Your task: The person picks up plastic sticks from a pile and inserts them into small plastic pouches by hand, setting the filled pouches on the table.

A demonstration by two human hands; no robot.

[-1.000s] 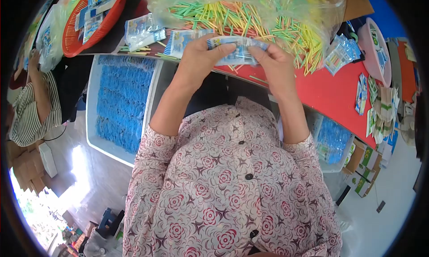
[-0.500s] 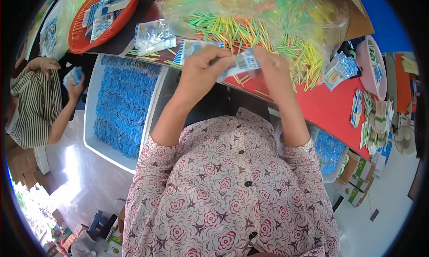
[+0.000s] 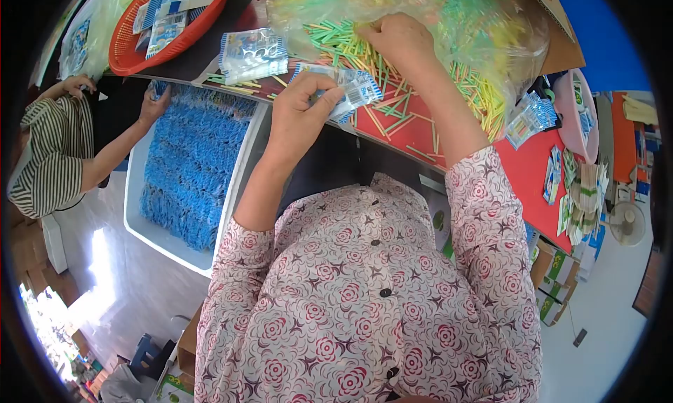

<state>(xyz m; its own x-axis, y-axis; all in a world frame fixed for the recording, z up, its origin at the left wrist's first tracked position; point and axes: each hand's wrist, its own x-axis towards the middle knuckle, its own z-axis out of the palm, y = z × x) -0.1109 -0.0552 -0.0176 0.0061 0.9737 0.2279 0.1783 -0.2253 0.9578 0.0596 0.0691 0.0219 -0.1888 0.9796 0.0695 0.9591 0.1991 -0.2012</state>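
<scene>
My left hand [image 3: 300, 115] is closed on a small clear packet with blue striped ends [image 3: 359, 91], held over the table's front edge. Beneath and behind it lies part of another blue-and-white packet. My right hand [image 3: 403, 42] reaches into the pile of thin green, yellow and orange sticks [image 3: 336, 42]; its fingers are bent together at the pile, and what they hold, if anything, is too small to make out. A clear plastic bag [image 3: 484, 31] of the same sticks lies behind and beside it. Another packet [image 3: 254, 52] lies left of my left hand.
A red basket [image 3: 120, 52] of packets stands at the back left, a pink basin [image 3: 566, 108] at the right. A white tub [image 3: 228, 221] of blue packets stands below the table's left edge. A co-worker's hand [image 3: 153, 107] is at its far corner. More packets [image 3: 529, 119] lie right.
My right hand has left the packet and moved up to the stick pile, while my left hand keeps the packet. The co-worker's hand, with a blue packet, has moved to the tub.
</scene>
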